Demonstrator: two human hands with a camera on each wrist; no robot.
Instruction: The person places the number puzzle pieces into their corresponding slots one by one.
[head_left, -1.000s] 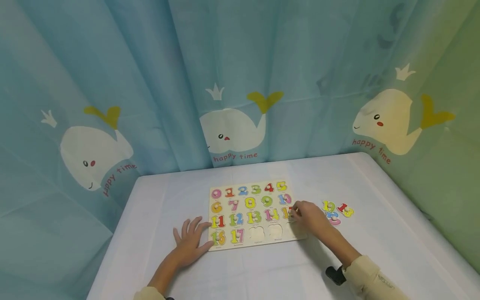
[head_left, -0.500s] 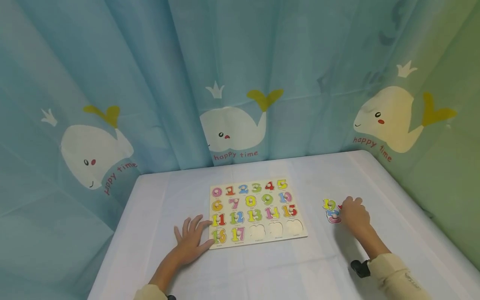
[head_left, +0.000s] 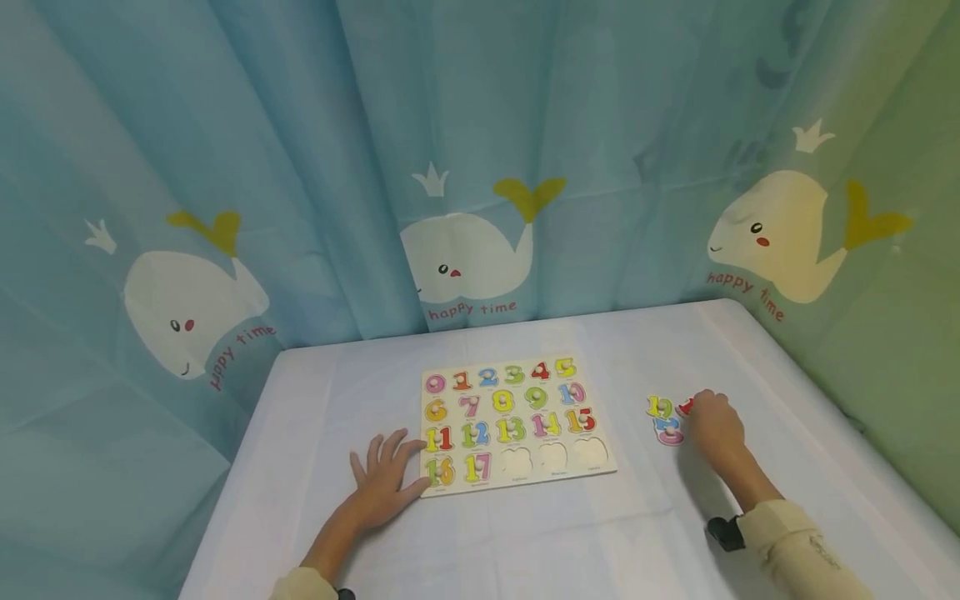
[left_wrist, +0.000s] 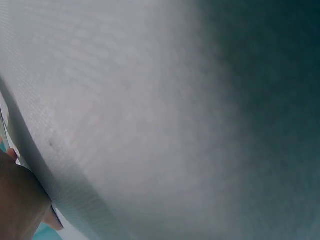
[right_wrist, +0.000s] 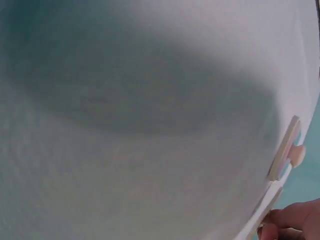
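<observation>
A wooden number puzzle board (head_left: 525, 483) lies on the table with knobbed pieces 0 to 17 in their places. My left hand (head_left: 382, 487) rests with spread fingers at the board's left edge, fingertips touching it. Right of the board, my right hand (head_left: 716, 429) pinches the red-and-yellow 18 piece (head_left: 685, 407), which it mostly hides. In the right wrist view, finger and thumb meet at a thin piece (right_wrist: 271, 202). Close by lie the yellow-green 19 piece (head_left: 660, 407) and a blue-and-pink piece (head_left: 668, 432), whose knob sticks up in the right wrist view.
Three bare recesses (head_left: 553, 457) show in the board's bottom row. A white cloth covers the table (head_left: 525, 550). Behind and to the sides hangs a blue-green curtain (head_left: 615, 167) with whale prints. The left wrist view shows mostly cloth.
My right hand has moved from the 15 piece on the board rightward to the loose pieces, and its fingers have come onto the 18 piece. My left hand has stayed in place.
</observation>
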